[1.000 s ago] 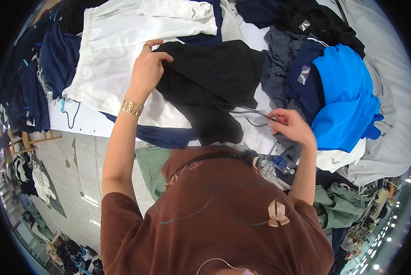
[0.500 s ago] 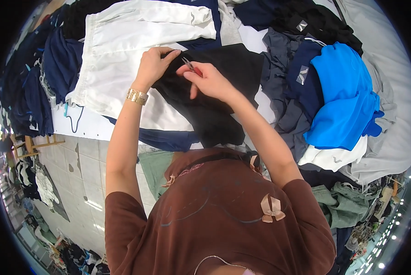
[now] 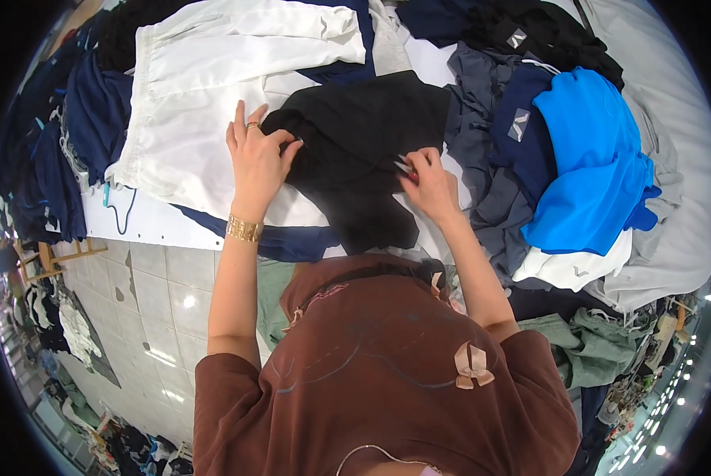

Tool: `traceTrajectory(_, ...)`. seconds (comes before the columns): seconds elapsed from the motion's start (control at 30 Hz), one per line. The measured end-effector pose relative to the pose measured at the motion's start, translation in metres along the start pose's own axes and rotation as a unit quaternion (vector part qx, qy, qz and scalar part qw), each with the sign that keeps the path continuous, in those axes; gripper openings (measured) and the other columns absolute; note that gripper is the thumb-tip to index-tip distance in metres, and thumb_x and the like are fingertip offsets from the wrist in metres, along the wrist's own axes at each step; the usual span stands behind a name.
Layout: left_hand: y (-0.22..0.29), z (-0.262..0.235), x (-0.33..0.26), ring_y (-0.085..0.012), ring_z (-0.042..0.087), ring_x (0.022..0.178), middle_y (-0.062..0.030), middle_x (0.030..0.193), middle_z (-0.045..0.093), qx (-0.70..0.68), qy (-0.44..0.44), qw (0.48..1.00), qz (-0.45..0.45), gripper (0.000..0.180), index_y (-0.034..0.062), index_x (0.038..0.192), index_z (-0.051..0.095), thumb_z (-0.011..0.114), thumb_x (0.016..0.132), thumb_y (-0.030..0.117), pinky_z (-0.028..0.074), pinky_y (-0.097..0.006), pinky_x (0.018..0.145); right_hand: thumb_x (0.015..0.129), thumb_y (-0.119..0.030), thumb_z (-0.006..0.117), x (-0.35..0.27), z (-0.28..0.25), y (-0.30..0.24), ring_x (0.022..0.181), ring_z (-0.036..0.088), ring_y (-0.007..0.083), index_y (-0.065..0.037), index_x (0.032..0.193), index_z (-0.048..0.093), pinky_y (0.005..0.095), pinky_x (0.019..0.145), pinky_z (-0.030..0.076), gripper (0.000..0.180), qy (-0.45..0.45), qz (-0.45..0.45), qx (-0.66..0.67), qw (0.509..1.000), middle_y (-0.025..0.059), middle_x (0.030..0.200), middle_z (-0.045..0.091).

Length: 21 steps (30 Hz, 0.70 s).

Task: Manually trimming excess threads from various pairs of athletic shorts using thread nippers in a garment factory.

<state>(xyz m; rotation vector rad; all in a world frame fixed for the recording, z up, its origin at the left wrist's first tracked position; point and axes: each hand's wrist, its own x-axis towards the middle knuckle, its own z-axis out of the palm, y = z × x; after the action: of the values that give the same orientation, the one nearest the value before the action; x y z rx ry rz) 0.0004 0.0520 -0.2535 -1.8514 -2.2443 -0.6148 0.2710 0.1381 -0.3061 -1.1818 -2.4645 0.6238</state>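
Observation:
A black garment (image 3: 371, 111) lies spread over white shorts (image 3: 185, 119) on the white table. My left hand (image 3: 259, 163) is at its left edge, thumb and forefinger pinching the black cloth while the other fingers stretch out over the white shorts. Near the garment's right side, my right hand (image 3: 433, 184) grips small thread snips (image 3: 404, 166) with a red handle. Their pointed metal blades aim left, over the black cloth. My palm and fingers partly hide the handle.
To the right lie dark grey cloth (image 3: 482, 159), a bright blue garment (image 3: 589, 159) and a folded white piece (image 3: 570, 270). Black clothes (image 3: 546, 36) are heaped at the far right. Navy garments (image 3: 98, 111) pile up at the left, and navy cloth (image 3: 292, 242) hangs at the table's front edge.
My right hand moved right and nearer with the snips, away from my left. My left hand came slightly nearer, its outer fingers now spread. The black garment's left edge shifted and refolded.

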Motion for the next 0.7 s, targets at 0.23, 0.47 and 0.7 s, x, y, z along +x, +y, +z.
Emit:
traceTrajectory(0.23, -0.018, 0.018, 0.022, -0.0364, 0.054, 0.102, -0.0210, 0.120, 0.049, -0.088, -0.097, 0.989, -0.074, 0.054, 0.0154, 0.123, 0.050, 0.052, 0.073, -0.003, 0.046, -0.041, 0.084, 0.074, -0.013, 0.068, 0.042, -0.034, -0.004, 0.067, 0.059, 0.0238, -0.003, 0.088, 0.057, 0.0322, 0.063, 0.046, 0.021, 0.171, 0.066, 0.141, 0.973, 0.0102, 0.079, 0.059)
traceTrajectory(0.47, -0.019, 0.016, 0.056, -0.0391, 0.054, 0.100, -0.0242, 0.117, 0.050, -0.147, -0.138, 0.978, -0.052, 0.068, 0.0091, 0.133, 0.039, 0.050, 0.067, -0.003, 0.046, -0.043, 0.087, 0.078, -0.015, 0.069, 0.069, -0.064, -0.034, 0.062, 0.048, 0.0048, -0.001, 0.086, 0.062, 0.0211, 0.058, 0.041, 0.018, 0.064, 0.053, 0.259, 0.962, -0.0003, 0.067, 0.056)
traceTrajectory(0.7, -0.023, 0.021, 0.059, -0.0385, 0.054, 0.101, -0.0234, 0.115, 0.052, -0.191, -0.138, 0.971, -0.033, 0.068, 0.0082, 0.133, 0.040, 0.051, 0.066, -0.003, 0.045, -0.042, 0.089, 0.074, -0.023, 0.072, 0.078, -0.012, -0.049, 0.068, 0.060, 0.0238, -0.006, 0.084, 0.058, 0.0341, 0.063, 0.048, 0.025, 0.006, 0.014, 0.103, 0.995, 0.0081, 0.075, 0.058)
